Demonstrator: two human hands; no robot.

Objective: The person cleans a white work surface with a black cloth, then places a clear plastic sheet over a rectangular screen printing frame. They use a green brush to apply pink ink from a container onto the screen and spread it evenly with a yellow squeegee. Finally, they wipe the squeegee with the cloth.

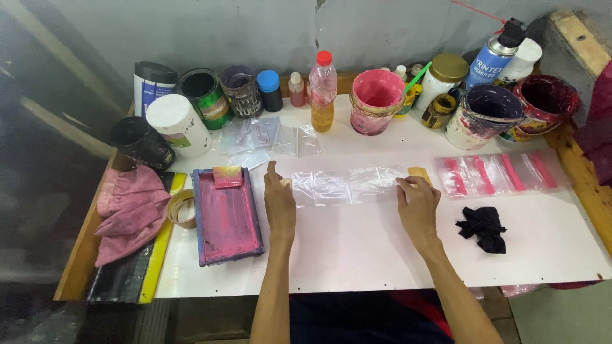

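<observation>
Two bare forearms reach up from the bottom edge over a white tabletop (pixel 357 255), hands well apart. Between them lies a row of clear, flat plastic bags (pixel 347 185), the landmark of this workbench. At the row's left end the left hand (pixel 279 202) lies flat, fingers together and pressing down; whether it pinches anything cannot be told. At the right end the right hand (pixel 417 202) rests fingertips on the plastic, touching a small tan wooden block (pixel 421 173), and grips nothing visibly. Left of the bags sits a blue-framed rectangular printing screen coated in pink ink (pixel 226 216), beyond it a roll of tape (pixel 182 209) and a crumpled pink cloth (pixel 131 210). Right of the bags lie more clear bags already bearing pink stripes (pixel 500 173), and nearer the camera a wadded black rag (pixel 484 226). Behind the bags stand a pink-smeared plastic bucket (pixel 376 102), an amber liquid bottle with red cap (pixel 322 89) and a cluster of ink tubs. Judging by the layout, blank bags are being aligned and flattened for printing; next, the screen would need setting squarely over them without shifting the row.
</observation>
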